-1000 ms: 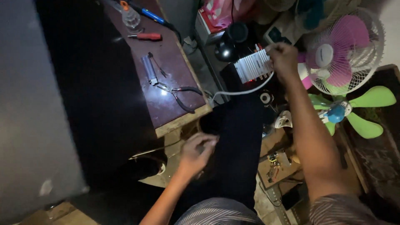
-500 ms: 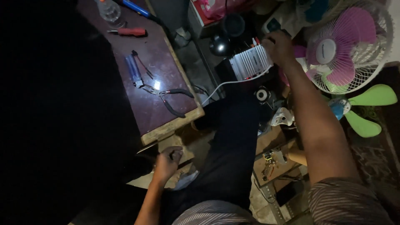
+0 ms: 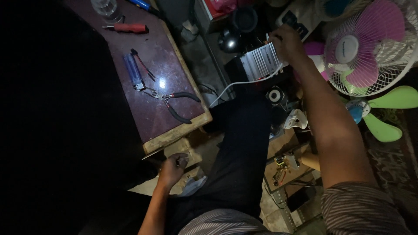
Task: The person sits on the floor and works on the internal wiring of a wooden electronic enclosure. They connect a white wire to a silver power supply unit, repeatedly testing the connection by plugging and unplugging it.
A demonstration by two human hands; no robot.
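While right hand [image 3: 285, 41] grips ribbed metal box [image 3: 260, 61] | left hand [image 3: 172, 167] curled, contents unclear | pliers [image 3: 172, 100] on table [image 3: 174, 130]

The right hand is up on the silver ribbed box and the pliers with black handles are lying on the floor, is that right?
Not quite. In the head view the right hand is on the silver ribbed box, but the pliers lie on the tabletop, not the floor.
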